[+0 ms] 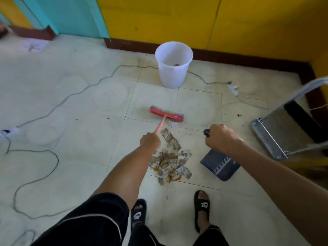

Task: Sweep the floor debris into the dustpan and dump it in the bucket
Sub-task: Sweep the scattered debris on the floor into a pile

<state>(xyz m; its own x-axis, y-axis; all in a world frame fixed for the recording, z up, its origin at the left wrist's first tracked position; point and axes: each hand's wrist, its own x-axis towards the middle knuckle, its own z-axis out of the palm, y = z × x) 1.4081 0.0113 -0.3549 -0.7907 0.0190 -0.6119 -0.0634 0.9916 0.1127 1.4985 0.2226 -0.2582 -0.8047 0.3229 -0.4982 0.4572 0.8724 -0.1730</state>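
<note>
A pile of torn paper scraps and brown debris [171,159] lies on the tiled floor in front of my feet. My left hand [150,140] grips the pink handle of a red broom [166,114], whose head rests on the floor beyond the pile. My right hand [221,137] holds the dark handle of a dark blue dustpan [220,165], which sits to the right of the pile. A white bucket [174,63] stands near the far wall, with a little brown debris at its bottom.
Grey cables [58,103] snake across the floor on the left and behind the bucket, ending at a power strip [233,87]. A metal folding chair [280,132] stands at the right. Small dark crumbs [238,115] dot the tiles. Yellow walls close off the back.
</note>
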